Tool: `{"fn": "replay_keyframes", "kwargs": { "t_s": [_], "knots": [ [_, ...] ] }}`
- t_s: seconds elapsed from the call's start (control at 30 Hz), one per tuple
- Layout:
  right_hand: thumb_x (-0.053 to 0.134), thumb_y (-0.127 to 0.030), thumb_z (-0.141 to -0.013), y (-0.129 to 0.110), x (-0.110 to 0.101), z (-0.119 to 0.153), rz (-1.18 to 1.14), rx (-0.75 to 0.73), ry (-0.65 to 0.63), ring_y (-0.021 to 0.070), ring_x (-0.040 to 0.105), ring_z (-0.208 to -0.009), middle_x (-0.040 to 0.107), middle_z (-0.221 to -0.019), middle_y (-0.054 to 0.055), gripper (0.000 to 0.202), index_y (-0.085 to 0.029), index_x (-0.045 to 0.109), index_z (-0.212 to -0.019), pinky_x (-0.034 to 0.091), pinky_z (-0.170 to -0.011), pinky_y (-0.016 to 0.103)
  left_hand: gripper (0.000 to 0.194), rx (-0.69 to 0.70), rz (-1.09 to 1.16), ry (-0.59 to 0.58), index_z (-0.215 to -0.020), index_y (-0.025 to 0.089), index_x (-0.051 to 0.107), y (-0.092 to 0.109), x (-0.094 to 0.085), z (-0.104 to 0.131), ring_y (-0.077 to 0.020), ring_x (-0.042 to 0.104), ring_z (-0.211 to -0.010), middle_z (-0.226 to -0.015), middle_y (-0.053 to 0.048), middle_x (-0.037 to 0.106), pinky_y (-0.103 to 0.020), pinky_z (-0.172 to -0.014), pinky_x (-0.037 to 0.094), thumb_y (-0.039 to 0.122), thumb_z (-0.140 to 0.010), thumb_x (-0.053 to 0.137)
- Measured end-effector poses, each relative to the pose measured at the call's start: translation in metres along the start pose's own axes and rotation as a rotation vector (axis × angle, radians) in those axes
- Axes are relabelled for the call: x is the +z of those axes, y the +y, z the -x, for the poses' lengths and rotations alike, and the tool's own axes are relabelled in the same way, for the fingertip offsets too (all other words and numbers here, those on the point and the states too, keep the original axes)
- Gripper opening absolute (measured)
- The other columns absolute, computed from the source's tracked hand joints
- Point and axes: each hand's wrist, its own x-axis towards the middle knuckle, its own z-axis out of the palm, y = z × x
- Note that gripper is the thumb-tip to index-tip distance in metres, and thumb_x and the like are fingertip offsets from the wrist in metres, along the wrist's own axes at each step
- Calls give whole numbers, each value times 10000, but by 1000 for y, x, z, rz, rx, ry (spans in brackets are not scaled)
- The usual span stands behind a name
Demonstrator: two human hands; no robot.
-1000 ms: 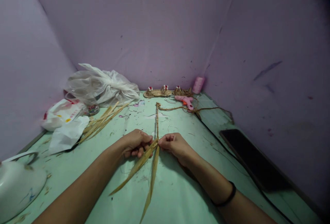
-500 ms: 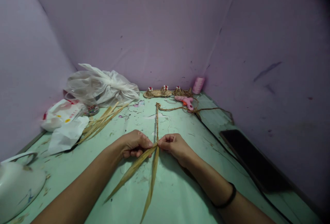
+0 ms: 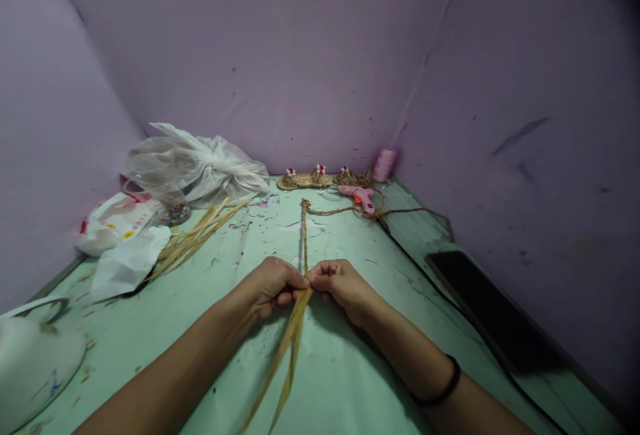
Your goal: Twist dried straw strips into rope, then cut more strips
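- At the middle of the bench (image 3: 360,381), both hands work close together, fingertips almost meeting.
- The left grip (image 3: 275,286) is pinched on the fibre strips (image 3: 300,307), thumb pressed near their upper end.
- Across from it, the right grip (image 3: 343,283) is closed on the same spot; exactly which strand it pinches, I can't tell from where I stand.
- Below the two grips, the strips trail toward the person as two tails, slightly spread.
- Straight beyond the grips runs a thin twisted cord (image 3: 305,238), its near end between the fingertips.
- Farther beyond, to the right of that cord, lies a pink glue gun (image 3: 359,197), with a pink spool (image 3: 385,165) behind it.
- Right of the right grip rests a dark phone (image 3: 493,308), well apart.
- Beyond the left grip and off to its left, more loose strips (image 3: 197,240) lie near a tied plastic bag (image 3: 215,163).
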Motion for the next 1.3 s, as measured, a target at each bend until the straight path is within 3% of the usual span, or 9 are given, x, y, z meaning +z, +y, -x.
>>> {"fn": "replay_keyframes", "kwargs": {
  "t_s": [0.17, 0.3, 0.43, 0.57, 0.73, 0.93, 1.13, 1.3],
  "knots": [
    [514, -108, -537, 2, -3, -1, -7, -13, -32, 29, 310, -352, 431, -397, -57, 37, -125, 544, -526, 167, -375, 191, 195, 33, -140, 76, -415, 133, 448, -2, 0, -2, -26, 249, -276, -297, 44, 375, -189, -333, 127, 203, -520, 597],
    [527, -130, -538, 1, -3, 0, -35, 2, -57, 26, 294, -344, 440, -393, -55, 20, -125, 537, -521, 143, -370, 193, 200, 138, -178, 182, -474, 132, 452, -2, 1, -1, -18, 282, -307, -318, 70, 378, -160, -340, 174, 162, -473, 650],
    [518, -129, -532, 0, -2, 1, -36, -5, -45, 31, 293, -352, 433, -383, -56, 14, -130, 526, -520, 152, -379, 192, 115, 41, -63, 30, -609, 151, 492, 2, 3, 6, -37, 272, -243, -311, 71, 407, -161, -291, 134, 206, -574, 587],
    [504, -144, -540, 1, -3, 0, -29, 5, -79, 34, 282, -366, 439, -395, -47, 19, -135, 511, -524, 139, -391, 200, 154, -14, -15, -84, -525, 143, 469, 1, 1, 5, -31, 303, -241, -351, 35, 463, -151, -263, 172, 235, -598, 569],
    [553, -226, -560, 1, -8, 0, -63, -24, -166, 34, 255, -382, 383, -393, -60, 146, -146, 455, -487, 117, -411, 215, 185, -11, -23, -22, -517, 158, 430, -5, -2, -2, -36, 320, -253, -368, 48, 466, -146, -249, 195, 226, -564, 596],
    [580, -228, -543, -1, -6, 1, -15, 18, -119, 27, 225, -353, 357, -361, -72, 139, -140, 484, -495, 101, -406, 222, 185, 28, -62, -33, -509, 160, 435, -6, -5, -2, -46, 329, -257, -345, 48, 450, -150, -254, 205, 226, -542, 606],
    [584, -260, -544, 0, -8, -2, -5, 0, -154, 37, 288, -366, 421, -380, -51, 151, -128, 529, -495, 174, -407, 208, 108, 36, -65, -153, -561, 130, 537, -2, -15, -2, -29, 293, -278, -384, 56, 434, -148, -259, 185, 227, -542, 582],
    [581, -218, -548, 1, -8, -3, 44, -44, -121, 45, 348, -401, 502, -438, -33, 102, -126, 542, -529, 247, -436, 193, 143, 18, -152, -72, -463, 147, 478, -1, -11, 0, -27, 217, -260, -325, 65, 354, -171, -261, 117, 237, -552, 546]
  ]
}}
